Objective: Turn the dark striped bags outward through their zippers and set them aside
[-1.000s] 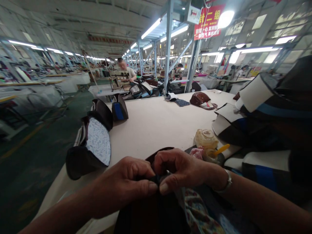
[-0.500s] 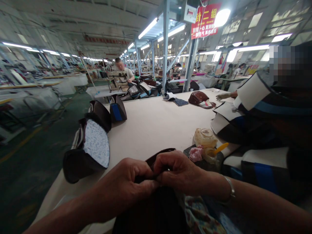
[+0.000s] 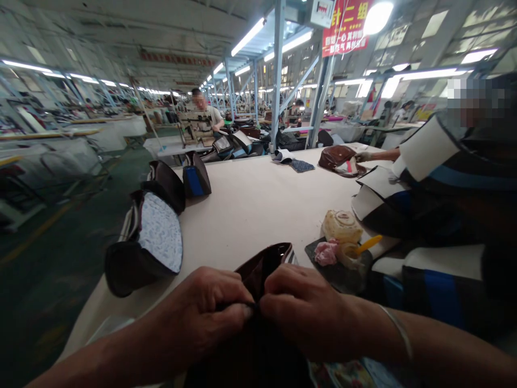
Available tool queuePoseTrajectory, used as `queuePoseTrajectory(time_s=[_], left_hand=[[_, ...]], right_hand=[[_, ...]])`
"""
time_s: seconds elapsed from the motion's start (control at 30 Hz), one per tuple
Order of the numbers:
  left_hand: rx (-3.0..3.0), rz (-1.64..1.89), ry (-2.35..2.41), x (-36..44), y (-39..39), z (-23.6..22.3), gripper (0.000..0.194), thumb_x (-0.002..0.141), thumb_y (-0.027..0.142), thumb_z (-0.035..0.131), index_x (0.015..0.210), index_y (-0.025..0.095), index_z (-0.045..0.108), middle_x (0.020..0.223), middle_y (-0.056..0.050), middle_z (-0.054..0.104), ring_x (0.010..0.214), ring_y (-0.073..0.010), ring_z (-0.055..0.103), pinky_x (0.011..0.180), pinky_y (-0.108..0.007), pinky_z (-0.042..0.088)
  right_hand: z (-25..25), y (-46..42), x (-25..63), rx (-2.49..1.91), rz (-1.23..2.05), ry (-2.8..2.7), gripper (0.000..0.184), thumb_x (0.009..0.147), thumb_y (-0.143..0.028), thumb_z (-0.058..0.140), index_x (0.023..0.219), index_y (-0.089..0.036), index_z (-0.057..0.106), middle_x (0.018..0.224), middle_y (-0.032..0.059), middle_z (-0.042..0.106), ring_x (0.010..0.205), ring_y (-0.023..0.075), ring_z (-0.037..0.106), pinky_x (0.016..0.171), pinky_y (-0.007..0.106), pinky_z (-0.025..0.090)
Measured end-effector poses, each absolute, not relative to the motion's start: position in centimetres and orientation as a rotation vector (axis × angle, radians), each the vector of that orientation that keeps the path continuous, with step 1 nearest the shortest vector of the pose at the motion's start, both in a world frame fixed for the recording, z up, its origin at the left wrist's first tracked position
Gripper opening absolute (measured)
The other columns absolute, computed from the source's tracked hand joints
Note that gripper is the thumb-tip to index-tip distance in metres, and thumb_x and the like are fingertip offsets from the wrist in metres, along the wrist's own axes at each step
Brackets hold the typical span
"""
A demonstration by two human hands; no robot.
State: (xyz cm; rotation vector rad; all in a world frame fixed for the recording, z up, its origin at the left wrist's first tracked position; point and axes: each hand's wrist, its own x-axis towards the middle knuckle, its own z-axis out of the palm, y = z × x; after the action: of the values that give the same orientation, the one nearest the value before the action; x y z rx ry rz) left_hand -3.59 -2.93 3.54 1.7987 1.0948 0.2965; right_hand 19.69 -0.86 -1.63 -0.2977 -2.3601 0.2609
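While left hand [image 3: 212, 304] and right hand [image 3: 309, 310] pinch dark bag [image 3: 264, 268] rim, small tub [image 3: 348, 256] holds yellow stick [image 3: 369, 244].

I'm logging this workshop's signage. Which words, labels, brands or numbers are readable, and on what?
"二组": hanging red sign, top line; the character before it is partly covered.
Smaller lines beneath: too blurred to quote reliably.
White box, distant ceiling banner: markings too small or blurred.

Overhead tubes and a glaring lamp [image 3: 378, 18]; dim foreground, shadowed hands [image 3: 258, 307], stretched edges.
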Motion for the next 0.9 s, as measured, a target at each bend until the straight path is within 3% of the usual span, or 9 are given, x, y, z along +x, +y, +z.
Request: queuePoseTrajectory(time_s=[0.1, 0.23, 0.37, 0.5, 0.7, 0.8, 0.9], left_hand=[[1.687, 0.200, 1.043, -4.1, -2.5, 4.0, 0.032, 0.096, 0.042, 0.056, 0.083, 0.016, 0.068, 0.077, 0.001, 0.054, 0.073, -0.0132, 0.046, 0.064, -0.025, 0.034], [1.560, 0.098, 1.020, -3.7, -2.0, 4.1, 0.047, 0.098, 0.057, 0.050, 0.080, 0.014, 0.059, 0.069, 0.004, 0.036, 0.063, -0.0110, 0.029, 0.054, -0.026, 0.022], [1.747, 0.124, 1.064, -3.0, -2.7, 4.1, 0.029, 0.097, 0.042, 0.056, 0.083, 0.016, 0.064, 0.075, 0.003, 0.052, 0.069, -0.0113, 0.045, 0.061, -0.022, 0.034], [1.976, 0.252, 1.022, -2.6, -3.6, 4.3, 0.024, 0.097, 0.029, 0.053, 0.078, 0.018, 0.061, 0.078, 0.003, 0.057, 0.073, -0.0107, 0.052, 0.065, -0.020, 0.039], [2.002, 0.262, 0.960, -3.1, -3.4, 4.3, 0.037, 0.101, 0.043, 0.052, 0.075, 0.018, 0.052, 0.074, 0.002, 0.052, 0.070, -0.0116, 0.049, 0.064, -0.021, 0.038], [1.883, 0.189, 0.915, -4.3, -2.7, 5.0, 0.050, 0.103, 0.058, 0.040, 0.086, 0.018, 0.064, 0.082, -0.001, 0.058, 0.078, -0.0150, 0.054, 0.071, -0.024, 0.041], [1.850, 0.172, 0.959, -5.3, -2.0, 5.7, 0.055, 0.104, 0.060, 0.034, 0.100, 0.019, 0.070, 0.093, -0.002, 0.064, 0.086, -0.0169, 0.056, 0.077, -0.024, 0.042]], right_hand=[[-1.5, -1.1, 20.4, -0.259, 0.053, -2.511, 0.014, 0.093, -0.015, 0.051, 0.102, -0.014, 0.063, 0.092, 0.0085, 0.061, 0.077, 0.0181, 0.051, 0.069, 0.033, 0.044], [-1.9, -1.2, 20.6, -0.236, 0.095, -2.534, 0.014, 0.094, -0.014, 0.052, 0.084, -0.017, 0.060, 0.083, 0.0063, 0.058, 0.076, 0.0170, 0.051, 0.071, 0.033, 0.047], [-2.2, -1.6, 21.0, -0.132, 0.192, -2.389, 0.011, 0.094, -0.014, 0.049, 0.094, -0.015, 0.060, 0.088, 0.0080, 0.062, 0.080, 0.0182, 0.055, 0.078, 0.036, 0.051], [-0.6, -1.3, 21.4, -0.431, 0.787, -2.155, 0.019, 0.101, -0.019, 0.043, 0.115, -0.014, 0.055, 0.101, 0.0095, 0.064, 0.091, 0.0164, 0.060, 0.080, 0.031, 0.050], [1.2, 0.5, 20.0, -0.170, 1.020, -2.397, 0.021, 0.100, -0.026, 0.052, 0.082, -0.016, 0.055, 0.085, 0.0035, 0.052, 0.075, 0.0124, 0.049, 0.069, 0.025, 0.043], [0.8, 0.7, 19.7, -0.145, 1.085, -2.322, 0.023, 0.099, -0.026, 0.055, 0.078, -0.016, 0.054, 0.080, 0.0018, 0.049, 0.072, 0.0112, 0.048, 0.067, 0.024, 0.041], [0.3, 0.6, 19.8, -0.176, 1.113, -2.259, 0.022, 0.098, -0.022, 0.058, 0.078, -0.016, 0.055, 0.079, 0.0007, 0.051, 0.073, 0.0098, 0.048, 0.066, 0.022, 0.040]])
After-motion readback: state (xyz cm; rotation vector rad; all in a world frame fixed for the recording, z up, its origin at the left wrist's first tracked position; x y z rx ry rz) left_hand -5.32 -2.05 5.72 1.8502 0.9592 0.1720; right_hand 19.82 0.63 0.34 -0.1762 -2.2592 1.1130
